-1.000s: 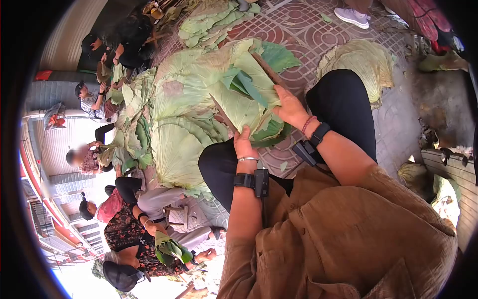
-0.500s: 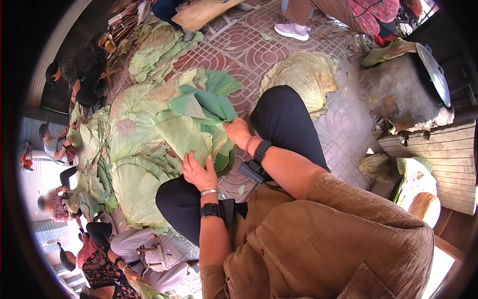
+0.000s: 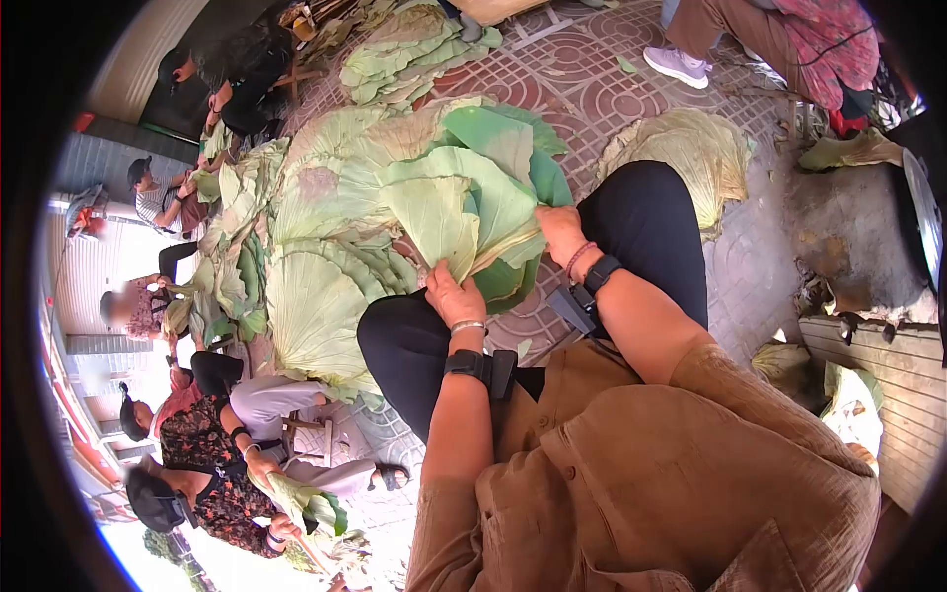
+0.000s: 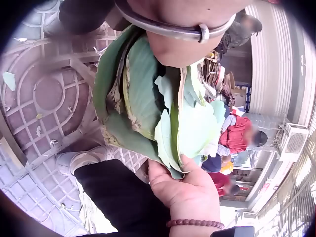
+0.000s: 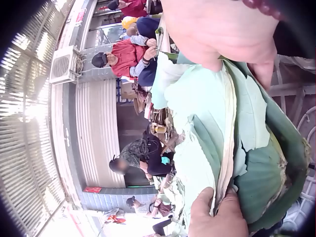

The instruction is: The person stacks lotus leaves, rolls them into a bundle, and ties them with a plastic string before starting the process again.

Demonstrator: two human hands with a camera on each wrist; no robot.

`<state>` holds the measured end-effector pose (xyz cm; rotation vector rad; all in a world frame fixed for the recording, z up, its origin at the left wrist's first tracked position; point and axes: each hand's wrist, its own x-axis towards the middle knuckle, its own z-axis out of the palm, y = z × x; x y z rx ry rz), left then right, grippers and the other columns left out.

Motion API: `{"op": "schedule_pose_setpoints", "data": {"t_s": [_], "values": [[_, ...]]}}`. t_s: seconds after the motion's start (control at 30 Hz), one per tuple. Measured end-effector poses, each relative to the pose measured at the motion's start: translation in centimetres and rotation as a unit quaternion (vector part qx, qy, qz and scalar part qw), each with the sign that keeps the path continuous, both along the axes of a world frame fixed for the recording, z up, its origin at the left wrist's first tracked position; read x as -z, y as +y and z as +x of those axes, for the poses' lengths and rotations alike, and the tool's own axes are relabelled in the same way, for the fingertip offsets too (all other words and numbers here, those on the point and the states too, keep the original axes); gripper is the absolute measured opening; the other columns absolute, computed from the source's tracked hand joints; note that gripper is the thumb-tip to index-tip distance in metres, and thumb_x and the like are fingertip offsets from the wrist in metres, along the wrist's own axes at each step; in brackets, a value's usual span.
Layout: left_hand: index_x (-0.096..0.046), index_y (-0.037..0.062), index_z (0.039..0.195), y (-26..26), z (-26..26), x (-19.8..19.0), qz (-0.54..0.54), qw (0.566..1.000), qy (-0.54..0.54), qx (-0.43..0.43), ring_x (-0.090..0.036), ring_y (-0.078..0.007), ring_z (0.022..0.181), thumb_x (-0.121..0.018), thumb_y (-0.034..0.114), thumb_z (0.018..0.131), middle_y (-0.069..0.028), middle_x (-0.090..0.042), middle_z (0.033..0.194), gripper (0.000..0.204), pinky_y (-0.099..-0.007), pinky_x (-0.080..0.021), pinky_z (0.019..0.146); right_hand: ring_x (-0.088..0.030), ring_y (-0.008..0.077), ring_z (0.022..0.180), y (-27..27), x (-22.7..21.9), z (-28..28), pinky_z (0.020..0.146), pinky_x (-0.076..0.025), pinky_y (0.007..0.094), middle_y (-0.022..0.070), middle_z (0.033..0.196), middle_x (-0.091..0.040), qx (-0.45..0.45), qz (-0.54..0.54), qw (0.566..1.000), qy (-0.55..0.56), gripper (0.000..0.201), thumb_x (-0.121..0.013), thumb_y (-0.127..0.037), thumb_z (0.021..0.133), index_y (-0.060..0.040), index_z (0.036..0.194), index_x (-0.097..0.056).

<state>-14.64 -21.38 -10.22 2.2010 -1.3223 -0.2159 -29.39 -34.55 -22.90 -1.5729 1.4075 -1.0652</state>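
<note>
Between the two hands, over the gap between the knees, is a bundle of large green leaves, layered and partly folded. My left hand pinches its near left edge, thumb on one side and fingers on the other. My right hand grips the right edge. In the left wrist view the right hand pinches the bundle's lower edge, with darker green leaves beside paler ones. The right wrist view shows the left hand with thumb and fingers on either side of the leaf edges.
Wide pale leaves lie piled at the left. Another leaf stack lies beyond the right knee, and one more at the top. Several seated people are along the left, one handling leaves. A clay stove stands at the right.
The leaves in my hands have spread from a narrower fold into a broader layered bundle. My left hand has gone from lying spread against the leaves to pinching their edge.
</note>
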Motion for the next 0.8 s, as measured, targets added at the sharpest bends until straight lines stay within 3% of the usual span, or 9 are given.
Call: {"op": "schedule_pose_setpoints", "data": {"t_s": [0.03, 0.07, 0.17, 0.2, 0.3, 0.63, 0.8], "values": [[-0.046, 0.0064, 0.119, -0.1, 0.2, 0.4, 0.000, 1.000, -0.003, -0.003, -0.040, -0.0390, 0.109, -0.064, 0.003, 0.069, -0.0178, -0.043, 0.123, 0.054, -0.0437, -0.035, 0.094, -0.060, 0.0296, 0.067, 0.9, -4.4, -0.3, 0.062, -0.047, 0.0376, 0.0203, 0.075, -0.062, 0.092, 0.139, 0.972, -0.165, 0.015, -0.050, -0.008, 0.078, 0.0048, 0.075, -0.058], [-0.047, 0.0056, 0.117, -0.1, 0.5, 0.8, -0.026, 0.999, 0.024, -0.005, -0.041, -0.0395, 0.108, -0.064, 0.003, 0.069, -0.0182, -0.044, 0.121, 0.051, -0.0437, -0.035, 0.093, -0.059, 0.0284, 0.065, 1.6, -7.0, -0.5, 0.061, -0.046, 0.0372, 0.0207, 0.073, -0.061, 0.179, 0.273, 0.889, -0.320, 0.018, -0.052, -0.011, 0.077, 0.0062, 0.076, -0.057], [-0.055, 0.0020, 0.108, -0.2, 0.9, 1.3, -0.092, 0.996, 0.017, -0.014, -0.050, -0.0384, 0.100, -0.063, 0.003, 0.070, -0.0209, -0.051, 0.109, 0.039, -0.0413, -0.041, 0.087, -0.057, 0.0255, 0.064, 1.3, -6.6, -0.6, 0.059, -0.043, 0.0370, 0.0196, 0.072, -0.060, 0.174, 0.290, 0.880, -0.335, 0.024, -0.057, -0.017, 0.074, 0.0072, 0.077, -0.058], [-0.055, 0.0017, 0.109, -0.2, 1.0, 1.5, -0.096, 0.995, 0.028, -0.012, -0.051, -0.0378, 0.100, -0.062, 0.003, 0.071, -0.0211, -0.051, 0.110, 0.038, -0.0409, -0.041, 0.087, -0.060, 0.0271, 0.072, 1.4, -6.9, -1.0, 0.057, -0.048, 0.0409, 0.0140, 0.087, -0.060, 0.136, 0.306, 0.895, -0.294, 0.028, -0.058, -0.021, 0.078, 0.0018, 0.094, -0.056], [-0.055, 0.0006, 0.110, -0.3, 1.3, 1.9, -0.096, 0.994, 0.056, -0.020, -0.051, -0.0355, 0.101, -0.060, 0.004, 0.074, -0.0209, -0.051, 0.110, 0.037, -0.0395, -0.041, 0.088, -0.058, 0.0238, 0.072, 2.3, -10.4, -1.2, 0.065, -0.045, 0.0353, 0.0173, 0.084, -0.062, 0.167, 0.314, 0.871, -0.338, 0.033, -0.060, -0.022, 0.076, 0.0089, 0.087, -0.059], [-0.053, -0.0034, 0.114, -0.5, 1.3, 1.8, -0.109, 0.968, 0.222, -0.045, -0.051, -0.0285, 0.100, -0.055, 0.013, 0.080, -0.0184, -0.052, 0.111, 0.038, -0.0339, -0.038, 0.089, -0.057, 0.0220, 0.082, 2.3, -12.0, -1.4, 0.071, -0.045, 0.0344, 0.0153, 0.095, -0.061, 0.123, 0.302, 0.843, -0.427, 0.044, -0.062, -0.032, 0.079, 0.0076, 0.098, -0.058], [-0.053, -0.0030, 0.114, -0.5, 1.4, 2.1, -0.120, 0.961, 0.244, -0.054, -0.050, -0.0292, 0.100, -0.052, 0.015, 0.081, -0.0191, -0.052, 0.112, 0.038, -0.0339, -0.038, 0.088, -0.057, 0.0220, 0.082, 2.1, -12.1, -1.7, 0.071, -0.045, 0.0347, 0.0133, 0.094, -0.061, 0.181, 0.299, 0.850, -0.394, 0.044, -0.060, -0.034, 0.080, 0.0056, 0.099, -0.058]]}}
